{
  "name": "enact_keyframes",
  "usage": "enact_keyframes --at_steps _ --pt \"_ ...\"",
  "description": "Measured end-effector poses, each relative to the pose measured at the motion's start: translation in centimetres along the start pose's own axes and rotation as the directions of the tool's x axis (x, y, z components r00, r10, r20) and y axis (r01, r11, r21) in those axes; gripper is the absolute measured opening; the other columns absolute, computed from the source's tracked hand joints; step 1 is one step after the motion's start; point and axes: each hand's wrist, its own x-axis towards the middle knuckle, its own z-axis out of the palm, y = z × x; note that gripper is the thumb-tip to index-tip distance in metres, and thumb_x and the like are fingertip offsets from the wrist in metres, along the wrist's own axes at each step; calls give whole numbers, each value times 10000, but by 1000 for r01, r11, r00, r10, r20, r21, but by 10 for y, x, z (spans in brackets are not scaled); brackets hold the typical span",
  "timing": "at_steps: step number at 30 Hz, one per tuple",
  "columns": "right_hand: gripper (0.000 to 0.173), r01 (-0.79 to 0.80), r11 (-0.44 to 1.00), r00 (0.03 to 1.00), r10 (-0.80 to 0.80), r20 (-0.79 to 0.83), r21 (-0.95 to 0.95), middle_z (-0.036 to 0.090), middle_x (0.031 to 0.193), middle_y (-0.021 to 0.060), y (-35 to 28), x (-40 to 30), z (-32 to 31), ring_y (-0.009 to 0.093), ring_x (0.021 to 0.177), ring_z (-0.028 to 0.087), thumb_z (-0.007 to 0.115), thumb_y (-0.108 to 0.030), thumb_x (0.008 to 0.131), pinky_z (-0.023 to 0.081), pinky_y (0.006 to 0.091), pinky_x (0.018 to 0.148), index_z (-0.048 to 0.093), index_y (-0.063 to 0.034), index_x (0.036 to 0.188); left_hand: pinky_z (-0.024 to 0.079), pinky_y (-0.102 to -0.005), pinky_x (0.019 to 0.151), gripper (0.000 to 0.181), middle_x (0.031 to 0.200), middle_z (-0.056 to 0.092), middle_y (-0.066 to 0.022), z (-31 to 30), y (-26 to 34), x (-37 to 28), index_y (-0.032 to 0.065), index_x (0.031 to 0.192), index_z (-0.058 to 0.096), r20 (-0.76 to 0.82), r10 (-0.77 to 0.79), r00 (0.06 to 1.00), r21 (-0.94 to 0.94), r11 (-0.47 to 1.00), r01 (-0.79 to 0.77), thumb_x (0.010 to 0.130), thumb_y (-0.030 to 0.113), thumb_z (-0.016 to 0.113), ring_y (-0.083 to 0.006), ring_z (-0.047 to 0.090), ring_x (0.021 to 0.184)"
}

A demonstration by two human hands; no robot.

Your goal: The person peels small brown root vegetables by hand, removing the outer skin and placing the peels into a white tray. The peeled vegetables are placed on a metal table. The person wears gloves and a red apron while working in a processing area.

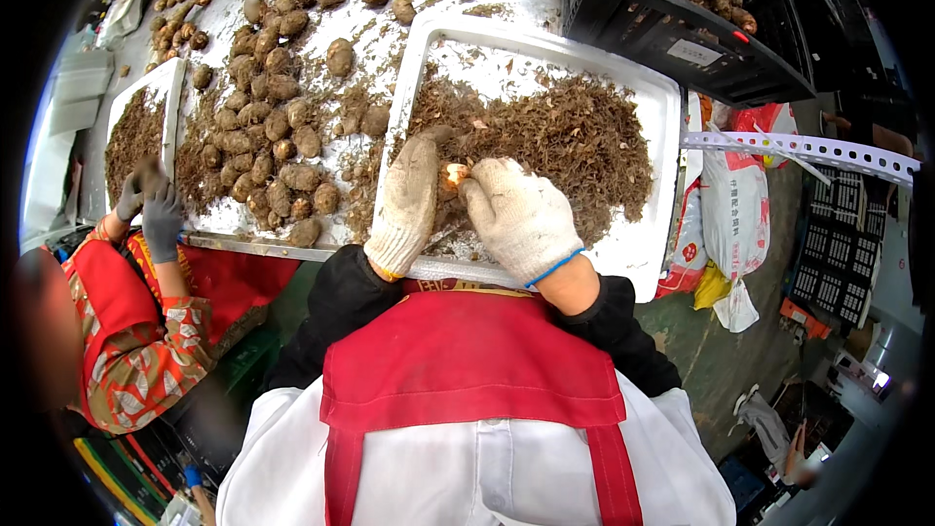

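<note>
Over a white foam tray that bears brown fibrous peelings, both my hands wear pale knitted gloves. My right hand is closed around a small taro corm, whose pale orange cut end shows between the two hands. My left hand stands on edge just left of the corm, fingers together and bent over at the tips; whether it grips anything is hidden. Several hairy brown taro corms lie heaped on the table to the left of the tray.
A black plastic crate of corms stands behind the tray at the right. At the left, a co-worker's gray-gloved hands work beside a second foam tray. White and red sacks and a perforated metal strip are at the right.
</note>
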Motion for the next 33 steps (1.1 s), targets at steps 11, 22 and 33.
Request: enact_keyframes --at_steps 11,22,33 --pt "300 -59 972 991 85 -108 226 684 1062 143 19 -9 2 314 866 706 675 -226 887 576 392 761 659 -137 1173 505 -308 857 472 1137 629 -104 -11 -15 14 32 1378 522 326 -56 944 -679 680 275 1055 375 487 -164 596 957" --pt "344 -13 986 997 27 -79 166 649 1041 154 7 3 8 341 857 670 703 -286 829 552 432 739 657 -86 1105 552 -247 732 325 1048 648 -112 -6 -10 6 -13 1255 535 287 -54 956 -675 697 242 1056 240 485 -172 661 909" --pt "251 -462 511 880 363 306 725 709 935 65 27 0 -14 86 778 637 661 -178 919 527 232 683 700 0 1091 447 -215 571 325 903 631 -48 -24 -20 -3 39 1163 569 326 -115 938 -660 683 313 1049 339 512 -87 541 693"
